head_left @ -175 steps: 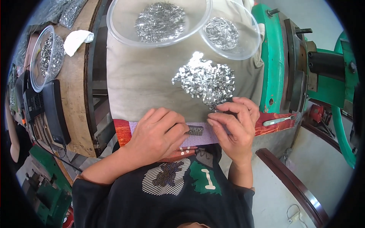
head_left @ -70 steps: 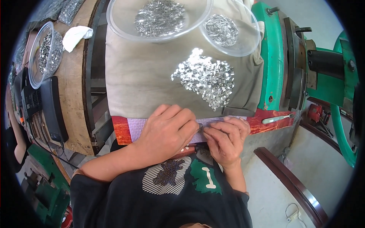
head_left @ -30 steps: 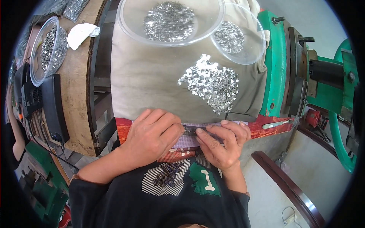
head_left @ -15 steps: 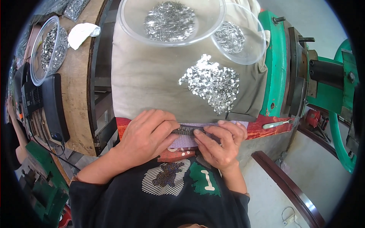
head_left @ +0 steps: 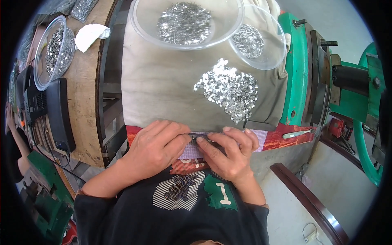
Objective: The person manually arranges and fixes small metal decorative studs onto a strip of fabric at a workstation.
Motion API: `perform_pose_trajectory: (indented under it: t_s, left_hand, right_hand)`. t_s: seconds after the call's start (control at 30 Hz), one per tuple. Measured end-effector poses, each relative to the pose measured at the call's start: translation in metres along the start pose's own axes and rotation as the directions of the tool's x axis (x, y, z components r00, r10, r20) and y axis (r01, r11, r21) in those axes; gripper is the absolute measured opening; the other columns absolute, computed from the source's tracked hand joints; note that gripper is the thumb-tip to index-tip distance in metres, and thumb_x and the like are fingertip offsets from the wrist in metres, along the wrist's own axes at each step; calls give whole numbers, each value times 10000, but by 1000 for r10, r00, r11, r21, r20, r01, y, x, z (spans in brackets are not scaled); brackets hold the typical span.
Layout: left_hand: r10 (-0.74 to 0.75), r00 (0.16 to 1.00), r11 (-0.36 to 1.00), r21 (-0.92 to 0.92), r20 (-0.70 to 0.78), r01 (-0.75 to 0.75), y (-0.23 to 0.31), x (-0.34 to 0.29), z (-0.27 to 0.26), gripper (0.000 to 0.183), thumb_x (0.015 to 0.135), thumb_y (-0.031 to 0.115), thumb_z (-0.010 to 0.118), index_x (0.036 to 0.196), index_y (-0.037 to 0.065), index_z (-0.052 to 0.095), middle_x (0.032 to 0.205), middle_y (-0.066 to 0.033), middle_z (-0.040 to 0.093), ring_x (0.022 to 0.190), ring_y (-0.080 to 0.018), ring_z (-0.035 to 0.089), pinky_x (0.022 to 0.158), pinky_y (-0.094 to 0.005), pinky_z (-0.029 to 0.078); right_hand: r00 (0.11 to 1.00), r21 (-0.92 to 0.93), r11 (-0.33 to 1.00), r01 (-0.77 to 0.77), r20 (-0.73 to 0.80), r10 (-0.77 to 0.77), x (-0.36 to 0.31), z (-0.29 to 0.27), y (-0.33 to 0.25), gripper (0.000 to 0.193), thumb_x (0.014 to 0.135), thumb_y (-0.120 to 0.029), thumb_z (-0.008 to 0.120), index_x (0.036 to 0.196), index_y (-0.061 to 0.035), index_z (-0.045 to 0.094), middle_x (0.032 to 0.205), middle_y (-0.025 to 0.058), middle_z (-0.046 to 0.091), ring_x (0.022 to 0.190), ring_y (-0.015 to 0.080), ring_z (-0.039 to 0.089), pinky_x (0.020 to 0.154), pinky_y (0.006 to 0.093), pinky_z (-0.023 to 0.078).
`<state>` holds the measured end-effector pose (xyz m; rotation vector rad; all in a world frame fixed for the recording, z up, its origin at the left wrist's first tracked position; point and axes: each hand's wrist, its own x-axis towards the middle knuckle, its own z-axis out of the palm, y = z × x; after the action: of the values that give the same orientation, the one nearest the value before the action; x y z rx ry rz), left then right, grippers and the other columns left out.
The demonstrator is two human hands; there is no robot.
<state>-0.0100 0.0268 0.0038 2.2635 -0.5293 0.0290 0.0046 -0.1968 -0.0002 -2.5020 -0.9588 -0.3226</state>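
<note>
Close to my body, a narrow dark strip point(head_left: 194, 136) lies across a checked purple-white cloth point(head_left: 190, 152). In the earlier picture a row of small slots or parts shows along it; now my fingers cover most of it. My left hand point(head_left: 157, 143) grips its left end, fingers bent and the thumb below. From the other side my right hand point(head_left: 230, 154) pinches the strip with thumb and index finger, close to the left fingertips. Beyond my hands, a loose heap of small shiny metal pieces point(head_left: 230, 90) lies on the beige cloth point(head_left: 163, 90).
Two clear plastic bowls, a large one point(head_left: 141, 34) and a smaller one point(head_left: 275, 57), hold thin metal pins at the back. Tweezers point(head_left: 298, 134) rest on the red surface at right, beside a green machine point(head_left: 295, 77). Leftward, a wooden bench point(head_left: 81, 102) carries another bowl point(head_left: 36, 69) and a black device point(head_left: 60, 114).
My right hand has slid left along the strip, toward my left hand. Less of the strip shows between them. My left hand has barely moved.
</note>
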Motion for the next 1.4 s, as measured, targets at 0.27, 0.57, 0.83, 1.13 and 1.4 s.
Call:
perform_pose_trajectory:
  t_s: [0.27, 0.57, 0.83, 1.13, 1.4]
  left_hand:
    - [-51, 997, 995, -86, -60, 45, -6, -5, 0, 288, 729, 52, 783, 971, 7, 633, 1072, -125, 615, 906, -309, 632, 756, -392, 527]
    - [-87, 996, 992, -89, -18, 85, -10, -13, -9, 248, 752, 55, 795, 948, 16, 648, 1065, -131, 618, 917, -316, 637, 760, -389, 538]
    - [-101, 993, 989, -115, -52, 95, -11, -15, -10, 240, 746, 26, 787, 945, 9, 653, 1059, -132, 619, 922, -307, 641, 753, -383, 541]
    - [-120, 993, 987, -112, -22, 117, -12, -12, -11, 205, 751, 2, 768, 914, 4, 644, 1060, -131, 613, 910, -308, 629, 754, -382, 533]
    - [-109, 994, 989, -107, -28, 105, -12, -12, -11, 266, 704, 22, 809, 913, 27, 644, 1039, -119, 637, 895, -293, 639, 747, -381, 530]
  right_hand:
    - [1000, 8, 1000, -1, -20, 1, -1, -1, 2, 333, 637, -227, 804, 970, -237, 805, 990, -55, 671, 1059, 197, 540, 1060, 433, 293]
    - [999, -29, 999, 39, -21, -39, 6, 1, -2, 201, 802, -247, 701, 986, -253, 781, 984, -81, 680, 1054, 140, 574, 1095, 400, 260]
    - [998, -32, 998, 60, -9, -60, 10, 4, -4, 201, 819, -243, 682, 997, -248, 775, 987, -78, 681, 1065, 137, 575, 1112, 404, 248]
    - [989, -49, 988, 145, 34, -144, 13, 8, -6, 263, 696, -261, 768, 958, -269, 790, 984, -76, 664, 1034, 170, 561, 1080, 412, 269]
    - [996, 11, 996, -91, -16, 91, -2, -13, 12, 281, 614, -247, 847, 890, -247, 792, 989, -66, 667, 1074, 209, 553, 1055, 446, 291]
